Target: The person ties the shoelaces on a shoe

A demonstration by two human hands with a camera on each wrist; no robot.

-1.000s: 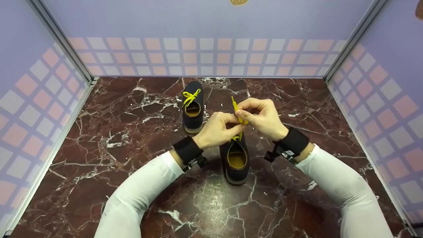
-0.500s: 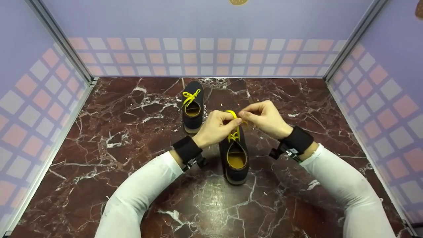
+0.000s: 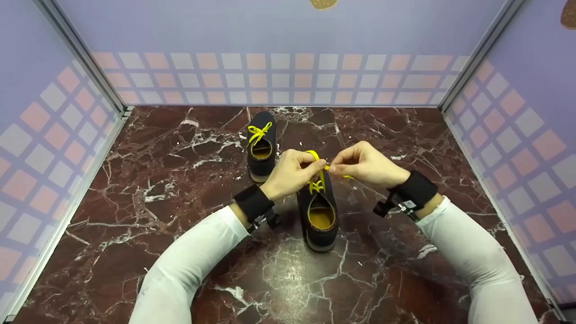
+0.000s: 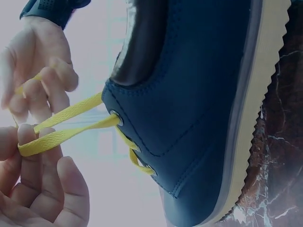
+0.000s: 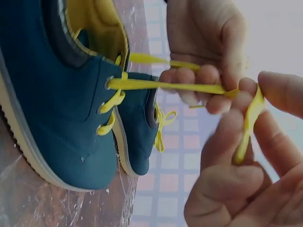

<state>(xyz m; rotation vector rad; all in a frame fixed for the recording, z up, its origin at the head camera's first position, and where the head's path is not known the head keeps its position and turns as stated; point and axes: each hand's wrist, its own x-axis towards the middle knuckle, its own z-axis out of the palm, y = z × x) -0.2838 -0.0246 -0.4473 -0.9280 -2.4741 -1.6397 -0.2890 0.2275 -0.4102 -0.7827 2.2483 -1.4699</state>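
A dark blue shoe [image 3: 320,238] with a yellow lining stands on the marbled table, its heel toward me. Its yellow shoelace [image 4: 80,135] rises from the top eyelets to both hands above the toe. My left hand [image 3: 292,174] pinches the lace between thumb and index finger, and a loop of it bends over the fingers. Close on its right, my right hand [image 3: 371,167] pinches the lace between thumb and index finger. From those fingertips a loose tail [image 5: 242,146] hangs down, as the right wrist view shows. The toe is hidden behind the left hand in the head view.
A second dark shoe [image 3: 262,168], its yellow lace tied in a bow [image 3: 260,132], stands farther back on the left. Panels with a checkered band enclose the marbled table [image 3: 180,252] at the back and both sides.
The lace end that stood up in my right fingers has come down. A loop now shows over my left fingers. My right hand has moved right and slightly down, while the left barely moved.
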